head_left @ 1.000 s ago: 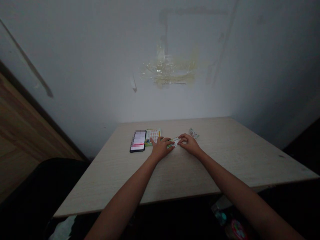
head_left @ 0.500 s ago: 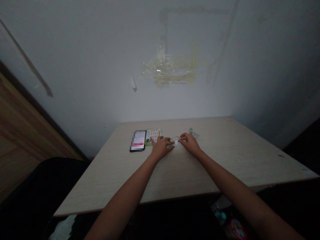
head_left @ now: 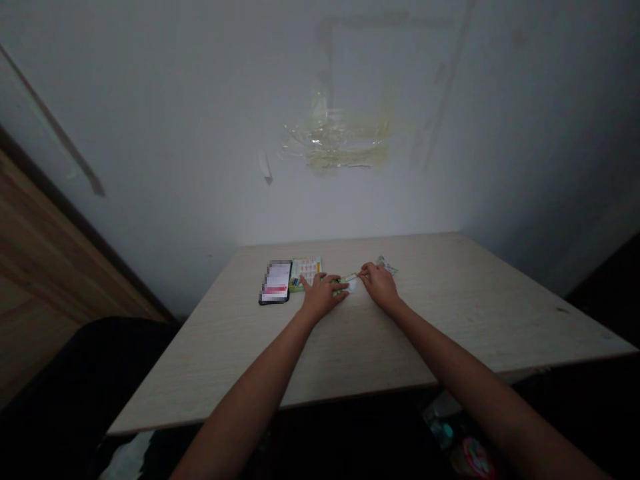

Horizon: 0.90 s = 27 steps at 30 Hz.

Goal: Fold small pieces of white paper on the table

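Observation:
My left hand [head_left: 321, 293] lies with its fingers spread, pressing down a small white and green paper piece [head_left: 352, 284] on the table. Just right of that piece, my right hand [head_left: 379, 283] has thumb and fingertips pinched together at its upper right corner. What the pinch holds is too small to make out. Under and behind the left fingers is a flat printed sheet or packet [head_left: 306, 268], white with green and yellow edges and rows of small pictures. A crumpled printed scrap [head_left: 387, 265] sits behind my right hand, partly hidden by it.
A phone [head_left: 276, 283] with a lit screen lies left of the printed sheet. The pale wooden table [head_left: 350, 360] meets a wall [head_left: 200, 133] with old tape on it. Below the front edge at right are dim items, including a pink round one [head_left: 477, 457].
My right hand has shifted very slightly right, its fingertips drawing away from the paper piece. The left hand stays spread in place.

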### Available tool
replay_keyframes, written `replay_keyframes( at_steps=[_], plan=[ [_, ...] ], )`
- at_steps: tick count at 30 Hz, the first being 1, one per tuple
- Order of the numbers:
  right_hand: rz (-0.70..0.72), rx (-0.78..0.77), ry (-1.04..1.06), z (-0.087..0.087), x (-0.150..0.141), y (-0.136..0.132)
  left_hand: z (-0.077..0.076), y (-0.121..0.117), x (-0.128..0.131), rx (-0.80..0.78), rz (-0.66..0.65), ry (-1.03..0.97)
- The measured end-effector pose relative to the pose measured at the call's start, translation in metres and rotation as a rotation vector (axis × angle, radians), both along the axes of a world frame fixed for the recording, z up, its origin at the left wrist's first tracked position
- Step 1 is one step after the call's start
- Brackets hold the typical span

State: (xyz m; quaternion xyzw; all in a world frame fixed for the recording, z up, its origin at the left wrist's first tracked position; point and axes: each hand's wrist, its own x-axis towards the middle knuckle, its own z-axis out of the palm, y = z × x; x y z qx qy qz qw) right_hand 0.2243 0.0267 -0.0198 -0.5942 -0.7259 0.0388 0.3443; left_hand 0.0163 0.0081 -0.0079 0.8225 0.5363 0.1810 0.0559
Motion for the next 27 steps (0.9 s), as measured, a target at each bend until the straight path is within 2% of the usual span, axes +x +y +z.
replay_keyframes(
  at_steps=[6, 11, 18, 23, 27],
  plan=[
    [0.080, 0.019, -0.013, -0.002, 0.003, 0.000, -0.003, 0.002, 0.000, 0.005, -0.003, 0.002],
    [0.233, 0.023, -0.111, -0.002, 0.005, -0.003, -0.001, 0.002, -0.001, -0.011, -0.030, 0.008],
    [0.396, 0.053, -0.138, 0.002, 0.005, -0.007, -0.001, 0.004, -0.001, 0.002, -0.074, -0.027],
    [0.397, 0.008, -0.161, 0.004, 0.004, -0.009, 0.001, 0.007, -0.007, 0.035, -0.105, -0.073],
    [0.383, 0.018, -0.196, 0.004, 0.003, -0.011, 0.001, 0.011, -0.016, -0.022, -0.172, -0.110]
  ],
)
